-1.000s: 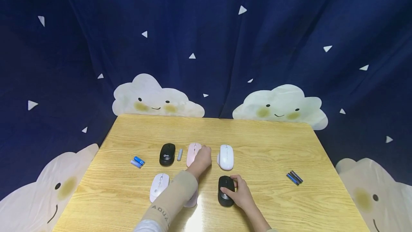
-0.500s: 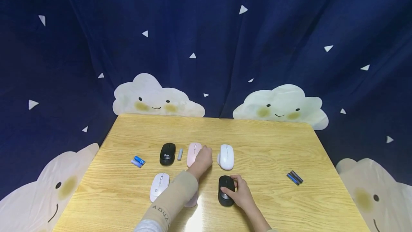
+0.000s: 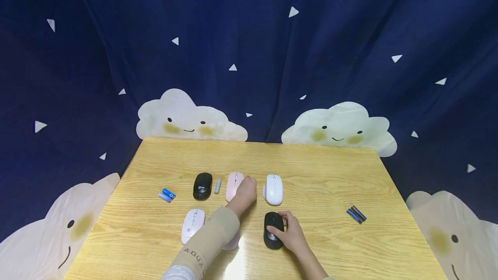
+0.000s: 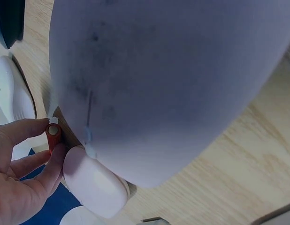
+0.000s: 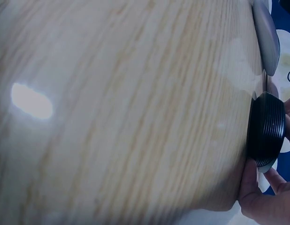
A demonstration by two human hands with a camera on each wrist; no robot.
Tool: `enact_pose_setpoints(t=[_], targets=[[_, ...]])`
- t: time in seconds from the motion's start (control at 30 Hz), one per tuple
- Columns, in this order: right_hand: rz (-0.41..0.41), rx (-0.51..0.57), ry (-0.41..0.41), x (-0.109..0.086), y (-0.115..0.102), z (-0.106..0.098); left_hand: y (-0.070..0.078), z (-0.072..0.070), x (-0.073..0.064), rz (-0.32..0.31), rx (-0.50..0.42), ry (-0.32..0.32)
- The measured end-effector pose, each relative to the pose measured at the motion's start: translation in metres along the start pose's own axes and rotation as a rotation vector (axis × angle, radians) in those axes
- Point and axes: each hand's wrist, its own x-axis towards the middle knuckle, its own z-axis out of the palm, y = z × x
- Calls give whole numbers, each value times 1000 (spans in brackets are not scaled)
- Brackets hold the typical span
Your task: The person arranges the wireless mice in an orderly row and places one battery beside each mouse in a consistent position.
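My left hand point(image 3: 244, 192) reaches in between a pink mouse point(image 3: 232, 185) and a white mouse point(image 3: 274, 190). In the left wrist view, its thumb and fingers pinch an orange battery point(image 4: 53, 135), whose metal end faces the camera; the head view hides it behind the hand. The pink mouse lies right beside those fingers. A lilac mouse point(image 4: 173, 84) fills much of the left wrist view and is partly under my forearm in the head view. My right hand point(image 3: 292, 233) grips a black mouse point(image 3: 272, 224) by its sides, low at the tabletop.
Another black mouse point(image 3: 202, 186) stands at the back left, with a grey battery point(image 3: 218, 186) beside it. A pale mouse point(image 3: 192, 224) sits left of my forearm. Two blue batteries point(image 3: 167, 194) lie far left, and several dark and blue batteries point(image 3: 355, 214) lie right on the wooden table point(image 3: 323, 176).
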Motion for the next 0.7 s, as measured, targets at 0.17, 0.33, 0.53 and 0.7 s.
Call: enact_pose_setpoints(t=[0.17,0.33,0.53,0.7], targets=[[3,-2,-2,0,-1,0,0,-3,-2,21,4,8],[-1,-13,4,0,-1,0,-3,-12,-6,70,-24,91],[10,-13,1,0,-1,1,-12,-24,-20,105,-69,215],[-10,-12,-3,0,-1,0,-28,-35,-41,145,-99,339]])
